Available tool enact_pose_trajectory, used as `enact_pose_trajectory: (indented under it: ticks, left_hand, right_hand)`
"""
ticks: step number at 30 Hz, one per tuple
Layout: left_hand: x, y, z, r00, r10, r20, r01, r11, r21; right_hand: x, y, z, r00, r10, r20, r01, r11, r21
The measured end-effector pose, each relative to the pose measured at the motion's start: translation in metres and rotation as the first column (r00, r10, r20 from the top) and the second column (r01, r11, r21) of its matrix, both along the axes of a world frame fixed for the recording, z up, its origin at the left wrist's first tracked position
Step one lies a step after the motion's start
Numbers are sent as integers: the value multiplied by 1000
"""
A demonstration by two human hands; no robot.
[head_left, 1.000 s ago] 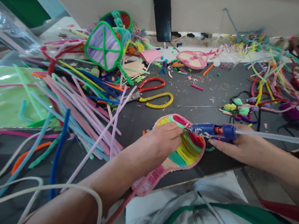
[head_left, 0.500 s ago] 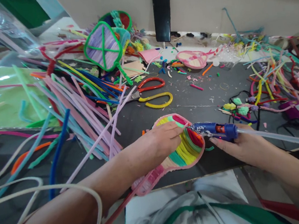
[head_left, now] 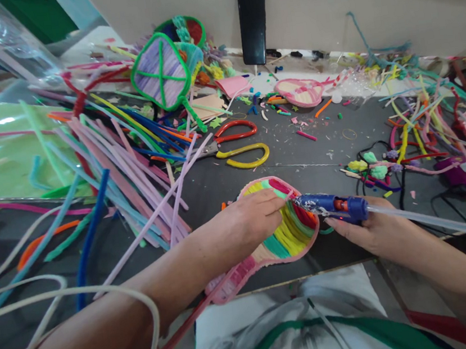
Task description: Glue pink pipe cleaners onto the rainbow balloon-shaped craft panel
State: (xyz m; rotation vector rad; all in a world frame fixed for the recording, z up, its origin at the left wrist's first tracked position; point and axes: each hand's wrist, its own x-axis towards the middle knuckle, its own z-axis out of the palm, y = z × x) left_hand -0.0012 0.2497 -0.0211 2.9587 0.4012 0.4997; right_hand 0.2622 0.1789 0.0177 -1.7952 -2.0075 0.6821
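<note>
Near the front edge of the table lies a paddle-shaped craft piece [head_left: 291, 235], filled with rows of coloured pipe cleaner and edged in pink. Across its upper part is my left hand [head_left: 259, 214], fingers closed together at the tips; what they pinch is hidden. In my right hand [head_left: 375, 228] is a blue glue gun [head_left: 334, 204] with a clear glue stick [head_left: 434, 220] out of its back. The nozzle points left and sits right by my left fingertips, over the paddle's top edge.
Scissors [head_left: 243, 156] with red and yellow handles lie beyond the paddle. Loose pipe cleaners [head_left: 133, 192] heap up at left, near a white cable [head_left: 103, 289]. A phone [head_left: 253, 25] leans on the wall. Finished craft pieces [head_left: 161, 73] and scraps line the back.
The glue gun has shifted slightly left and its rear end has dipped with my right hand. My left hand and the paddle stay in place.
</note>
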Motion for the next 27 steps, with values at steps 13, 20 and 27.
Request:
enact_pose_trajectory:
  ticks: [13,20,27]
  left_hand:
    - [0,-1,0,1000,-7,10,7,1000,-11]
    - [1,-1,10,997,-12,-74,15,999,43]
    - [0,-2,14,996,-10,-90,21,993,119]
  right_hand:
    - [-3,1,4,999,-4,-50,2,999,-32]
    - [-6,7,1,998,5,-65,-6,1000,-14]
    - [1,5,17,998,-42,-38,43,999,32]
